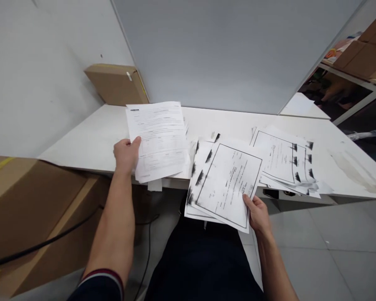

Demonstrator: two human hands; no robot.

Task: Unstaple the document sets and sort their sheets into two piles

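My left hand (pixel 127 154) pinches the left edge of a printed sheet (pixel 159 142) covered in lines of text, held over a stack at the table's front edge. On the right, my right hand (pixel 258 213) grips several bordered sheets (pixel 227 188) with black smudges along one side. These sheets are fanned slightly and overhang the front edge, above my lap. Beyond my right hand lies a loose pile of similar bordered papers (pixel 280 156) with black smudges. The lower sheets in both stacks are mostly hidden.
The white table (pixel 81 133) runs against a grey panel (pixel 222 54). A cardboard box (pixel 115 85) leans at the back left, and large cartons (pixel 28 200) stand below left with a black cable (pixel 50 240) across them. Shelving with an open box (pixel 363 54) is at right.
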